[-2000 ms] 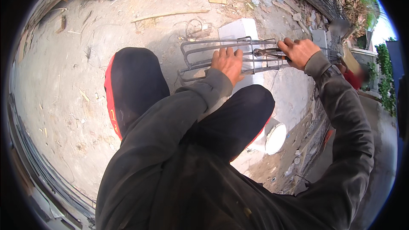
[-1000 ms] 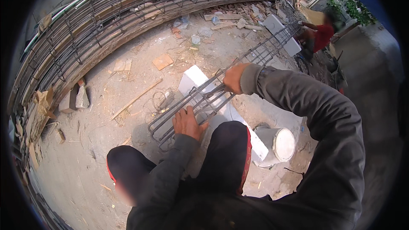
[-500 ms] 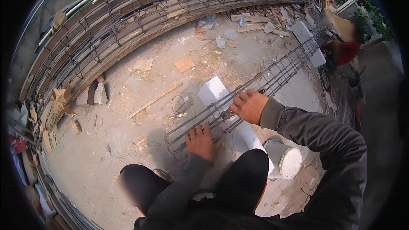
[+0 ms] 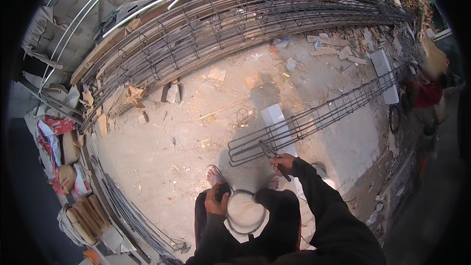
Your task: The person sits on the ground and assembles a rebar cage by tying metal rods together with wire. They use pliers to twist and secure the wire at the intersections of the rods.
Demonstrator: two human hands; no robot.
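A long rebar cage (image 4: pixel 314 118) of dark steel bars and stirrups runs from before me toward the far right. A white block (image 4: pixel 273 113) supports its near part. My right hand (image 4: pixel 282 163) is closed round the handles of dark pincers (image 4: pixel 268 149), whose head overlaps the cage's near end in view; whether it touches the bars I cannot tell. My left hand (image 4: pixel 216 202) rests on my left knee, thumb and fingers apart, with nothing seen in it. Between my legs stands a bucket (image 4: pixel 247 211) with a round, pale top.
Another white block (image 4: pixel 386 81) lies under the cage's far part, near a person in red (image 4: pixel 426 94). Stacked rebar cages (image 4: pixel 230 24) line the back. Loose rods (image 4: pixel 128 203) and bags (image 4: pixel 81 179) lie left. A second bucket (image 4: pixel 327 182) stands right, beyond my forearm.
Both hands have left the cage: the left went to my knee, the right drew back and shows the pincers. My view has risen and swung left, revealing the bucket between my legs.
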